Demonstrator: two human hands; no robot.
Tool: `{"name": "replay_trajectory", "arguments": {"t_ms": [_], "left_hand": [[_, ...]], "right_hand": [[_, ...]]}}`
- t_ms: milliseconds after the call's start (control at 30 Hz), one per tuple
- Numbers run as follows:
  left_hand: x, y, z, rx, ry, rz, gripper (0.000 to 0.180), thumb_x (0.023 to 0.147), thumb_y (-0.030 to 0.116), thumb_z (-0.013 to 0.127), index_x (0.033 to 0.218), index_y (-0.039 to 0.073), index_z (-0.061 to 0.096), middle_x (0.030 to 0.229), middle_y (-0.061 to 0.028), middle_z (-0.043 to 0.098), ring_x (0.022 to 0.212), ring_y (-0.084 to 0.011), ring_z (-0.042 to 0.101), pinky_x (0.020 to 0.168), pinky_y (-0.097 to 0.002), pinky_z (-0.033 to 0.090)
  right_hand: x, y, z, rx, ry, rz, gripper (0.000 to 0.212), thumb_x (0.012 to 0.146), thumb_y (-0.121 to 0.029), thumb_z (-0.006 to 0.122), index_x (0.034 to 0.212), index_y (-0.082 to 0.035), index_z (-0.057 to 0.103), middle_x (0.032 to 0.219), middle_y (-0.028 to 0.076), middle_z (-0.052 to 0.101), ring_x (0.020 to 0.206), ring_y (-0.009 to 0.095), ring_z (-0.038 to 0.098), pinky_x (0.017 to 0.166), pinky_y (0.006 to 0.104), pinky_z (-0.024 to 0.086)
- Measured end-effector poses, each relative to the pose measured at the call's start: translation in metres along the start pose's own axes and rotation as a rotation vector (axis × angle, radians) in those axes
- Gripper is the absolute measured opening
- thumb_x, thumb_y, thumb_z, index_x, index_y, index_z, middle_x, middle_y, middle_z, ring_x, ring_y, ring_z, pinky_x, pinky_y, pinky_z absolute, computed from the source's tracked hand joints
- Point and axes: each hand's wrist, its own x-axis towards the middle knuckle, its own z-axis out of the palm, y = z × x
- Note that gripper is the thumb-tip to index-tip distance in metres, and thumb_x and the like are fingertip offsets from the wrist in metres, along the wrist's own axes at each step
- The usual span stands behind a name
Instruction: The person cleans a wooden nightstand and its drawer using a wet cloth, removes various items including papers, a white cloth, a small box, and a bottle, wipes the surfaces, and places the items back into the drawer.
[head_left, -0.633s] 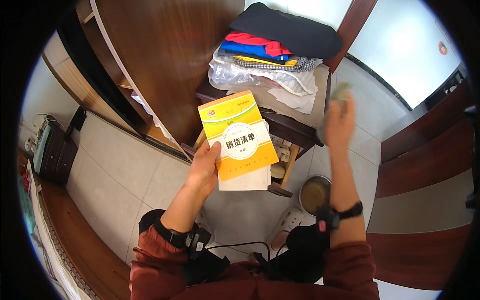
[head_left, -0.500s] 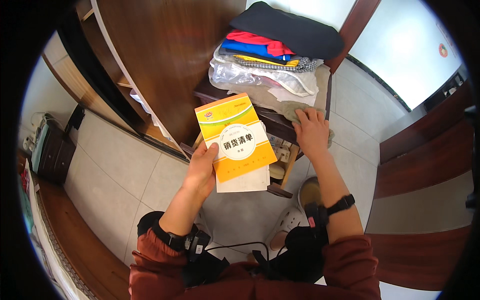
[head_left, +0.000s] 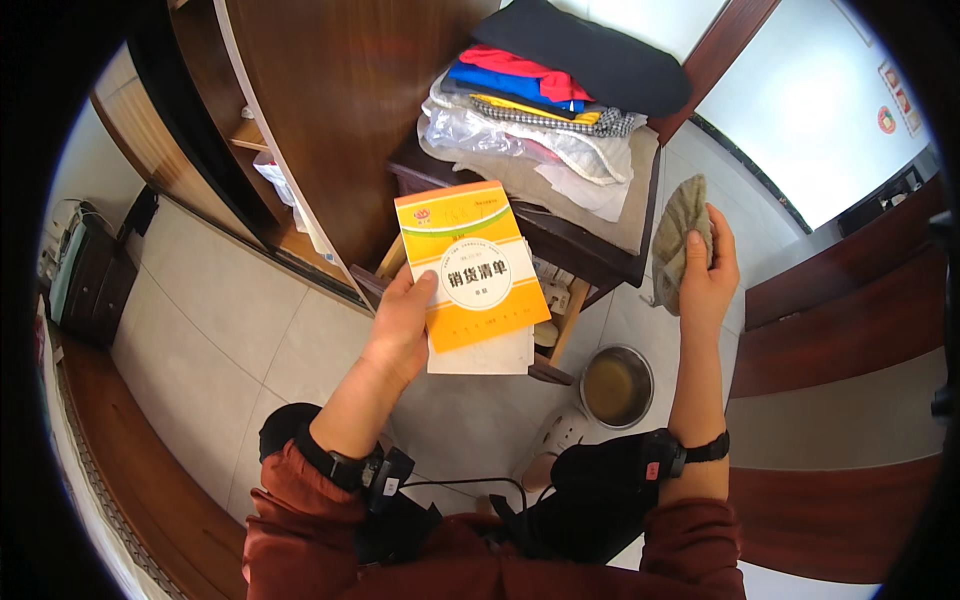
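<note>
In the head view, the left hand (head_left: 403, 305) grasps a yellow booklet (head_left: 520, 285) with white sheets (head_left: 470, 358) beneath it, thumb on the cover, partly hiding the open drawer (head_left: 570, 322). The right hand (head_left: 712, 268), at the corner of the dark cabinet (head_left: 592, 250) half a second ago, is now raised to its right, its grip pinching a grey-green cloth (head_left: 682, 240). Cloth and wood have parted, which I judge breaks off contact there; the booklet has barely shifted. A metal basin (head_left: 625, 352) stands on the floor.

Yellow-orange booklet (head_left: 478, 272), olive-grey cloth (head_left: 677, 250)
</note>
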Motion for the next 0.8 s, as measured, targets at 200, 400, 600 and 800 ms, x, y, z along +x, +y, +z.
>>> {"name": "replay_trajectory", "arguments": {"t_ms": [200,400,600,800], "left_hand": [[0.002,0.006,-0.008,-0.029,0.037,0.047,0.029,0.095,0.013,0.038,0.12,-0.002,0.044,0.116,-0.0121,0.054,0.103,-0.0216,0.055,0.089,-0.033,0.045],[-0.001,0.034,-0.018,-0.05,0.139,0.235,0.032,0.094,0.012,0.039,0.122,-0.003,0.041,0.117,-0.0146,0.054,0.103,-0.0225,0.055,0.09,-0.0333,0.045],[-0.004,0.036,-0.025,-0.003,0.21,0.249,0.03,0.093,0.011,0.04,0.119,-0.004,0.043,0.118,-0.0147,0.053,0.105,-0.0227,0.053,0.092,-0.0329,0.042],[-0.001,0.03,-0.039,0.047,0.141,0.237,0.033,0.093,0.015,0.042,0.122,-0.002,0.042,0.119,-0.0151,0.053,0.103,-0.0229,0.055,0.093,-0.0327,0.043]], "right_hand": [[-0.023,-0.009,-0.011,0.721,-0.095,0.628,0.038,0.085,-0.008,0.046,0.121,0.001,0.048,0.108,0.009,0.058,0.095,0.017,0.057,0.081,0.0297,0.047],[-0.035,-0.004,0.002,0.515,-0.19,0.73,0.031,0.083,-0.003,0.046,0.113,0.0,0.054,0.102,0.007,0.06,0.088,0.014,0.058,0.075,0.0262,0.048],[-0.019,0.005,-0.019,0.532,0.009,0.693,0.03,0.081,-0.005,0.042,0.109,0.0,0.053,0.095,0.008,0.06,0.083,0.017,0.058,0.073,0.0297,0.048],[-0.024,0.087,-0.07,0.272,0.001,0.861,0.023,0.082,-0.004,0.042,0.101,0.0,0.054,0.09,0.009,0.059,0.08,0.019,0.058,0.069,0.0332,0.049]]}}
